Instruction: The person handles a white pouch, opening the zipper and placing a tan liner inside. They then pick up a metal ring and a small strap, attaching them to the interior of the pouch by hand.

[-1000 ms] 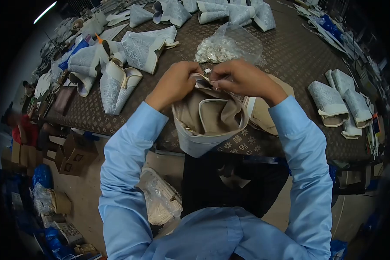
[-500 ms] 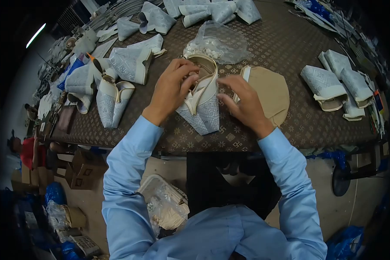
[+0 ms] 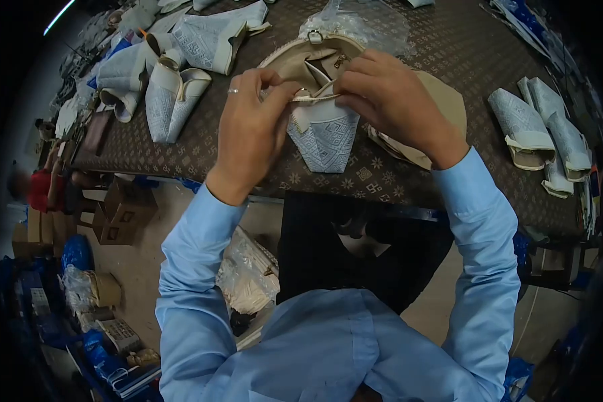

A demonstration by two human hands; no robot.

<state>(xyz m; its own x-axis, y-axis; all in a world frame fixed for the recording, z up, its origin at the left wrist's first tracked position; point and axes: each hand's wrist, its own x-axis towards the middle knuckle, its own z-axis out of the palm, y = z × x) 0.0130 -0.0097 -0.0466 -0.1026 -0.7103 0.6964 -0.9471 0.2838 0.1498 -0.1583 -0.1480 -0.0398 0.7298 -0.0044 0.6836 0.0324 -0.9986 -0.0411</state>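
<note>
A small patterned white-and-grey bag [image 3: 325, 137] with a beige lining lies in front of me, its zippered mouth spread wide. My left hand [image 3: 251, 124] pinches the zipper edge on the left side of the mouth. On the right, my right hand [image 3: 388, 97] grips the same near edge, fingers closed over it. A metal ring fitting [image 3: 315, 37] shows at the far rim. Partly under my right forearm lies a beige fabric piece [image 3: 445, 100]. Beyond the bag rests a clear plastic bag [image 3: 382, 30].
Similar patterned bags lie at the left [image 3: 174, 100] and the right [image 3: 521, 127] of the brown patterned table [image 3: 248, 171]. Below the table stands a container with plastic and beige pieces [image 3: 248, 275]. A person in red [image 3: 40, 191] is at the far left.
The bag's mouth has been opened wider and turned towards me. My right hand, apart from the bag before, now holds its edge. The view has shifted, so the table appears higher.
</note>
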